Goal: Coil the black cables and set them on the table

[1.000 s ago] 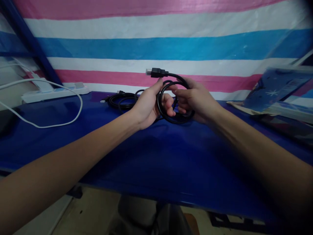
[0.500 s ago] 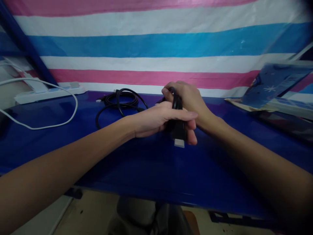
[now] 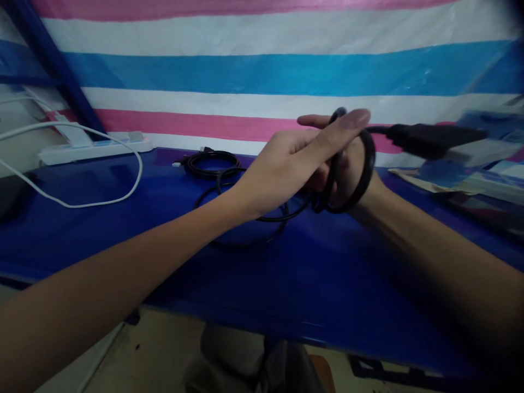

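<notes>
A black HDMI cable [image 3: 367, 169] is bent into loops between my two hands above the desk. My left hand [image 3: 289, 169] is closed on it, its thumb laid across the top of the loops and its other fingers curled underneath. Close behind, my right hand [image 3: 352, 164] sits within the loops with its fingers around the cable; one fingertip sticks out to the left and the rest are partly hidden. The cable's plug [image 3: 436, 141], blurred by motion, hangs in the air to the right. More of the cable trails down to the desk under my left forearm.
Another coiled black cable [image 3: 213, 164] lies at the back of the blue desk [image 3: 262, 284]. At the left stand a white power strip [image 3: 98, 150] and a looping white cord [image 3: 137, 174]. A blue printed packet [image 3: 442, 169] lies at the right, before a striped sheet [image 3: 254, 71].
The plug, which pointed down below my left hand, now swings out to the right. My hands have moved slightly right, and open loops of cable show around my right hand.
</notes>
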Tool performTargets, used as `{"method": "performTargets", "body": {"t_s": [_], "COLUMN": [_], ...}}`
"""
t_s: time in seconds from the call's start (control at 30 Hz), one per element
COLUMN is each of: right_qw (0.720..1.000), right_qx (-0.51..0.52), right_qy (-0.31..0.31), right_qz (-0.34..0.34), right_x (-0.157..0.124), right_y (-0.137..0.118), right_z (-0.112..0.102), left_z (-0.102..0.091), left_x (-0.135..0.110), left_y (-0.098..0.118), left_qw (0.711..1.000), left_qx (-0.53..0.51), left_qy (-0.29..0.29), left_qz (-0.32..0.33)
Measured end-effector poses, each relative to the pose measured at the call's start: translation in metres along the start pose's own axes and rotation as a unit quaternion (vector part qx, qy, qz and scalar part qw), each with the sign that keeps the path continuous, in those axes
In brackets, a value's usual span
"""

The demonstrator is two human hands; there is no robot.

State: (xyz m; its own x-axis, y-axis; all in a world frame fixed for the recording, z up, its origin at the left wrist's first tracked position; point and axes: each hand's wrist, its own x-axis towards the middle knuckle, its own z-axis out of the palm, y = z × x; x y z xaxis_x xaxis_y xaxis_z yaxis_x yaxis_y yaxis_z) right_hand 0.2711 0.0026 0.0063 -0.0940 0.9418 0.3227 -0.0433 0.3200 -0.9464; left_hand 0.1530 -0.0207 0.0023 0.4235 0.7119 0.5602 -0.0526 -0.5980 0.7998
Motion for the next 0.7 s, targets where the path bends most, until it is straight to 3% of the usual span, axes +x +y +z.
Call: {"method": "performTargets", "body": {"t_s": [0.1, 0.17, 0.27, 0.37, 0.47, 0.6, 0.7], "right_qw": [0.998, 0.997, 0.995, 0.994, 0.992, 0.96, 0.937], "right_qx": [0.049, 0.069, 0.084, 0.073, 0.01, -0.161, -0.24], "right_qy": [0.042, 0.043, 0.037, 0.076, 0.105, 0.086, 0.038], "right_qz": [0.0, -0.013, -0.025, -0.024, -0.067, -0.213, -0.251], "right_x": [0.001, 0.0, -0.002, 0.002, 0.016, 0.033, 0.031], "right_y": [-0.002, -0.004, -0.006, -0.004, 0.004, 0.017, 0.021], "right_z": [0.001, 0.002, 0.004, 0.0, -0.014, -0.035, -0.036], "left_z": [-0.002, -0.004, -0.007, -0.008, -0.006, -0.01, -0.023], "left_x": [0.001, 0.002, -0.001, -0.005, -0.008, -0.006, -0.001], "left_y": [-0.01, -0.019, -0.025, -0.019, -0.006, 0.002, 0.0], "left_qw": [0.991, 0.973, 0.927, 0.866, 0.821, 0.759, 0.754], "left_qx": [0.109, 0.217, 0.372, 0.477, 0.539, 0.606, 0.586], "left_qy": [0.08, 0.08, -0.016, -0.136, -0.19, -0.184, -0.189], "left_qz": [0.015, 0.006, -0.051, -0.065, 0.008, 0.154, 0.23]}}
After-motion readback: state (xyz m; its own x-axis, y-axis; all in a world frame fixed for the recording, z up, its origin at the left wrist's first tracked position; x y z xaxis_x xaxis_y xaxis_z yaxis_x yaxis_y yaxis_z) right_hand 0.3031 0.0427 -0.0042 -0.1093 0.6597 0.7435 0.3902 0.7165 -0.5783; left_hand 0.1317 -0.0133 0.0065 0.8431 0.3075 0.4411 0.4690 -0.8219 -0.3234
